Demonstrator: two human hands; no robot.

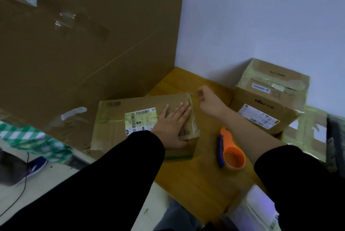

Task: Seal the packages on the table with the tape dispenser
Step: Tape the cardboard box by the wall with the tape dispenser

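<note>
Left hand (pixel 173 124) laid flat, fingers spread, pressed on top of flat package (pixel 141 124). Right hand (pixel 207 100) curled just beyond package's far corner; thin tape strip (pixel 193 94) apparently pinched at fingertips. Tape dispenser (pixel 231 153) left on table (pixel 196 184) below right forearm, not held. Tape seen across package end under left hand. Second package (pixel 270 96), right of right hand, judged already taped. Third package (pixel 308 133) partly hidden; state undetermined. Task judged mid-way: strip end remains to be pressed down.

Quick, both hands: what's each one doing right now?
Left hand: open, pressing flat on the box.
Right hand: pinching a tape strip at the box's far corner.
</note>
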